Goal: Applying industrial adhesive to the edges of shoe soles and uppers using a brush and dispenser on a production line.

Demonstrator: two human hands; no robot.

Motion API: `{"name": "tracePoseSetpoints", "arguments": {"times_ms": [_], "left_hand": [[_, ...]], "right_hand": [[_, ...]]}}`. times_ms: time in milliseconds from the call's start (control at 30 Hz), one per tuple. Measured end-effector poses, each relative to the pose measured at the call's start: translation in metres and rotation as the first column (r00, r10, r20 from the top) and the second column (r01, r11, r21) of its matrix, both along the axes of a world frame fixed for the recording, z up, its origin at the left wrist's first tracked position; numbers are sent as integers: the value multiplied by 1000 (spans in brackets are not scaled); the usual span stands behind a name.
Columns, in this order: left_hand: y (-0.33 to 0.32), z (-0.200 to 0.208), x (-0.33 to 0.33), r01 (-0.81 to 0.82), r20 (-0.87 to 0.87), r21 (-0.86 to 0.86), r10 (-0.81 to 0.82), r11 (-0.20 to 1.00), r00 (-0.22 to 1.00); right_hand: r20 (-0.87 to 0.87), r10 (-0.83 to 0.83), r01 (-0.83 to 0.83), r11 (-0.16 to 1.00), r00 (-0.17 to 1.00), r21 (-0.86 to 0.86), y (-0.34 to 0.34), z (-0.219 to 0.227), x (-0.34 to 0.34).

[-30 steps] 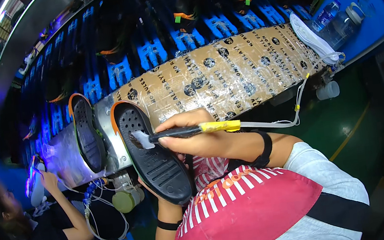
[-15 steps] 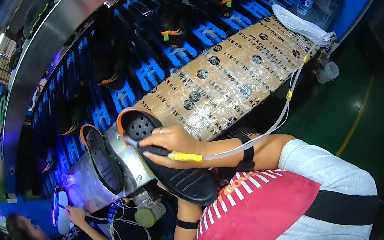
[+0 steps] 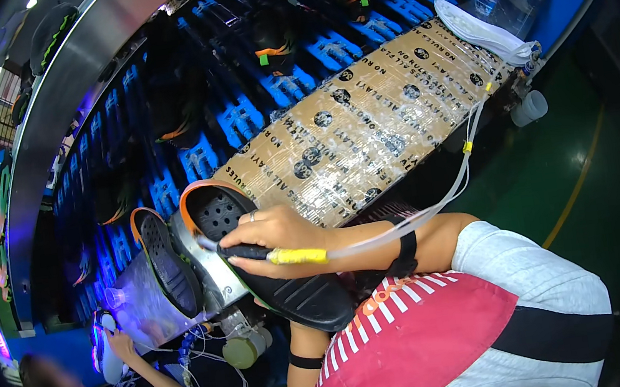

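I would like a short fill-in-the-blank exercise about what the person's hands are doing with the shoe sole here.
1. The right hand holds a black tool with a ____ band where a clear tube joins it.
2. The tool's tip rests on a black shoe sole whose rim is ____.
3. The clear tube runs across a surface wrapped in ____ tape.
4. The left hand is mostly ____ under the sole.

Missing words: yellow; orange; brown; hidden

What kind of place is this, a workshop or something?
Most likely a shoe factory line. The right hand works a tube-fed tool over a black shoe sole, a second sole waits beside it, and shoes ride a blue conveyor behind.
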State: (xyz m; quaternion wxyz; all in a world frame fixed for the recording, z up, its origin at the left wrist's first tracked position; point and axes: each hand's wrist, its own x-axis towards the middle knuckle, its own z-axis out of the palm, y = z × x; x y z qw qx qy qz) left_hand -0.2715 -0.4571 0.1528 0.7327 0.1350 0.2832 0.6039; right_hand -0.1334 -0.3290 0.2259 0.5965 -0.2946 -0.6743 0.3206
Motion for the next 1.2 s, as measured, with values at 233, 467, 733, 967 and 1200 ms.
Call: {"name": "tracePoseSetpoints", "arguments": {"times_ms": [233,467,733,967,1200], "left_hand": [[17,-3,11,1,-3,46,-1,999,1000],[24,-2,18,10,-10,70,-9,997,1000],[29,-2,21,11,-15,90,-10,996,1000],[36,-2,20,1,-13,116,0,993,1000],[41,-3,20,1,-6,144,0,990,1000]], "right_hand": [[-129,-67,65,998,989,-24,-5,2,1],[-97,88,-83,995,991,53,-8,4,-2],[-53,-97,99,994,994,51,-7,5,-7],[-93,101,-97,994,991,43,-11,4,-1],[133,-7,-3,997,991,73,-15,8,-6]]}}
